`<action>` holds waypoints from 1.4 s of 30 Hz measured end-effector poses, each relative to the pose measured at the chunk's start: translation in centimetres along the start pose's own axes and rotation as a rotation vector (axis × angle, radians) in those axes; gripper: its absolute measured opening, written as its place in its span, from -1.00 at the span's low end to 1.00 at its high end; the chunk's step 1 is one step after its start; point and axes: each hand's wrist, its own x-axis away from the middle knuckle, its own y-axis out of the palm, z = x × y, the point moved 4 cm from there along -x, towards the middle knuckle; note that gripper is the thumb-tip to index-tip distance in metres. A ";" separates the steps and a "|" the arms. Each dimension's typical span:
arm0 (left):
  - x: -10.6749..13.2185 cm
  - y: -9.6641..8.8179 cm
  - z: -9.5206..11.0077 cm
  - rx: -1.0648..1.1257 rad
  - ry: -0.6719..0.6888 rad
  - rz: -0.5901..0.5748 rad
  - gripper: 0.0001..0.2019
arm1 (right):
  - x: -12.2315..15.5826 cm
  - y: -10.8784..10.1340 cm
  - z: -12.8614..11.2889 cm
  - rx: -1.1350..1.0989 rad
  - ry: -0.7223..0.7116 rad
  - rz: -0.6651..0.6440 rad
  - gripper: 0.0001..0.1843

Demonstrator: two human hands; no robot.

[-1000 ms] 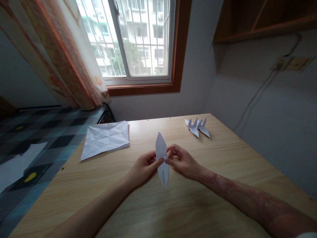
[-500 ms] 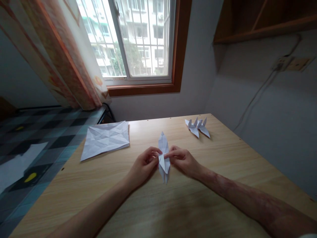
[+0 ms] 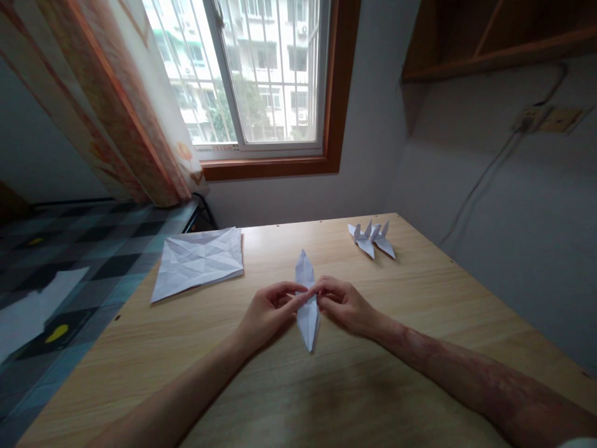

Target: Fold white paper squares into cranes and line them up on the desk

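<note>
A folded white origami paper (image 3: 308, 323), long and pointed at both ends, lies on the wooden table in front of me. My left hand (image 3: 273, 308) grips its middle from the left, thumb and forefinger on the paper. From the other side my right hand (image 3: 342, 303) pinches it, its fingertips meeting those of the left. The fingers cover the middle of the paper, while its far tip and near tip show. At the back right stand finished-looking paper cranes (image 3: 372, 238), close together.
Creased white paper sheets (image 3: 200, 260) lie stacked at the table's (image 3: 261, 398) back left. More white paper (image 3: 41, 311) rests on a checked bed cover (image 3: 116, 236) to the left. A window (image 3: 275, 81) is behind, and a cable (image 3: 480, 177) runs down the right wall.
The paper's near end, split into two thin points before with a flap standing over it, now shows one broad point. My left thumb has moved right, over the middle of the paper.
</note>
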 end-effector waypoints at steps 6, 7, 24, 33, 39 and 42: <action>0.0 0.4 -0.2 0.096 0.042 -0.011 -0.48 | 0.3 -0.1 0.0 0.002 0.040 0.018 -0.54; 0.0 0.3 -0.2 0.109 0.043 -0.004 -0.46 | 0.3 0.0 -0.1 0.024 0.045 0.014 -0.51; -0.1 -0.4 1.3 -0.224 0.223 0.076 -0.76 | 0.2 -0.5 -1.0 0.212 -0.046 0.171 -0.72; -0.8 -0.8 -0.7 0.111 0.060 0.062 -0.62 | 0.2 0.1 0.2 0.081 0.088 0.014 -0.66; -0.5 -0.6 -0.3 0.040 0.052 -0.005 -0.65 | 0.2 -0.1 0.4 0.044 0.118 0.089 -0.58; -0.3 -0.5 -0.4 0.025 0.032 -0.003 -0.64 | 0.3 -0.3 0.6 0.084 0.109 0.103 -0.59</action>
